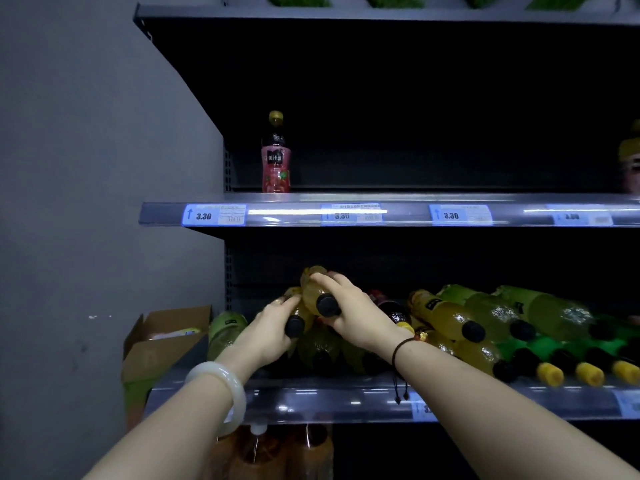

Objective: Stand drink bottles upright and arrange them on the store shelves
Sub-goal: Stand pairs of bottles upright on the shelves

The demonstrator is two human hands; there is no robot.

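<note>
Curling left hand [273,329] and right hand [353,315] round two lying yellow juice bottles [310,289], the person seems mid-pickup; next probably means standing both upright beside the red bottle [275,168].

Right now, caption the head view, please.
Left hand and right hand each grip a yellow bottle; pink bottle stands upright above.

2 hands [273,329] are gripping 2 bottles [313,296]; 1 pink bottle [275,164] is standing upper-left; 1 box [162,344] is sitting left.
</note>
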